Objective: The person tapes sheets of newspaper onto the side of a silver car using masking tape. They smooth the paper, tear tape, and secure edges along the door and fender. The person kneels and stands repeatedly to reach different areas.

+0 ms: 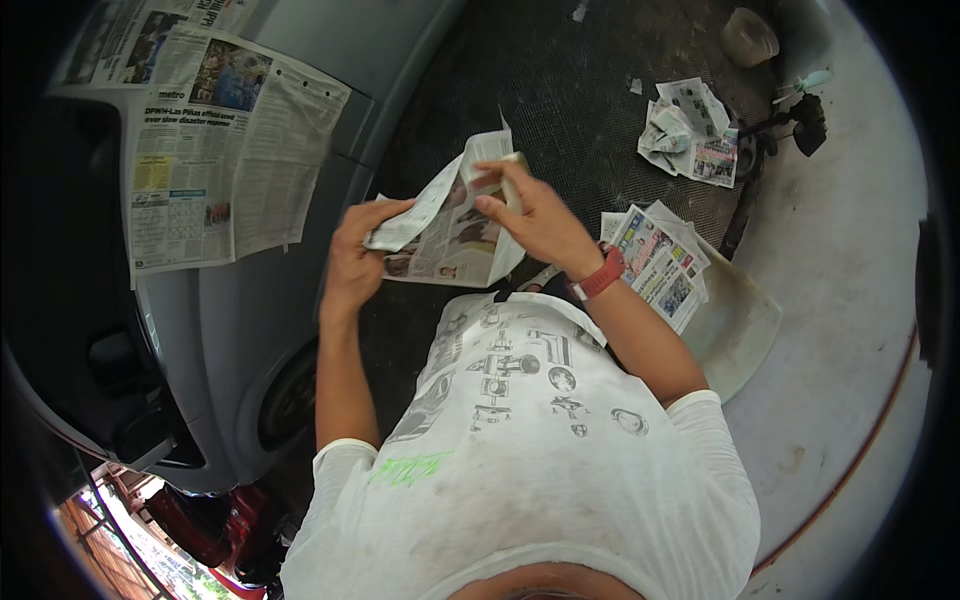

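Note:
In front of my chest I hold a partly folded newspaper sheet [455, 245]. My left hand [357, 255] is closed on its left edge, where a pale flap folds over. At the right side my right hand [545, 220], with a red wristband, grips the sheet between bent fingers and thumb. A small tan edge shows behind those fingertips; I cannot make out what it is. To my left, more newspaper sheets [270, 165] hang over the side of a grey vehicle [240, 310], covering part of its dark window area.
On the right, a stack of newspapers [660, 260] rests on a pale plastic seat or tub [745, 325]. Loose newspaper [690, 135] lies farther off on the dark textured floor [480, 75], near a whitish bucket [750, 38]. A pale wall [840, 290] borders the right side.

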Available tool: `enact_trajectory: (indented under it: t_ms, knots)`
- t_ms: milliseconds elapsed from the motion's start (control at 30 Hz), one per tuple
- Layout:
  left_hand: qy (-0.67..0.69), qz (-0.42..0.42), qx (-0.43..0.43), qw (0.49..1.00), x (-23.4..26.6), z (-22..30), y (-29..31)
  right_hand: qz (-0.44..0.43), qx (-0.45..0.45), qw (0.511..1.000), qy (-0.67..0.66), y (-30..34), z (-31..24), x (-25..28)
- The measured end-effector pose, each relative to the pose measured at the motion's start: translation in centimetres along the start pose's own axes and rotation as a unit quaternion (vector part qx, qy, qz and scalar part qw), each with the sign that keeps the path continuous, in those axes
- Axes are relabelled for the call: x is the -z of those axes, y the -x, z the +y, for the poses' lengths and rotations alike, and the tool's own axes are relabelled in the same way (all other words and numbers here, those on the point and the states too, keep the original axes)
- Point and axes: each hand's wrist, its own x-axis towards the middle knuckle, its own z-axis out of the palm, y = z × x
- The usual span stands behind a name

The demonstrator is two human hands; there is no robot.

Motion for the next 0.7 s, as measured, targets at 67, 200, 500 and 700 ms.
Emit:
enact_trajectory:
  t_ms: [67, 200, 500, 700]
  knots:
    - [0.092, -0.019, 0.027, 0.995, 2.9, -1.3, 0.0, 0.044, 0.051, 0.991, 0.115, -2.2, 0.9, 1.0]
    - [0.159, -0.012, 0.066, 0.985, 10.9, -2.5, -1.3, -0.074, 0.104, 0.959, 0.254, -9.0, -0.5, 2.9]
    - [0.058, 0.203, 0.119, 0.970, 23.0, -5.7, -7.5, -0.023, 0.043, 0.965, 0.258, -15.2, -5.2, 4.2]
    - [0.086, 0.225, -0.008, 0.970, 23.3, -9.6, -10.8, 0.158, 0.186, 0.914, 0.323, -17.7, -11.5, -0.2]
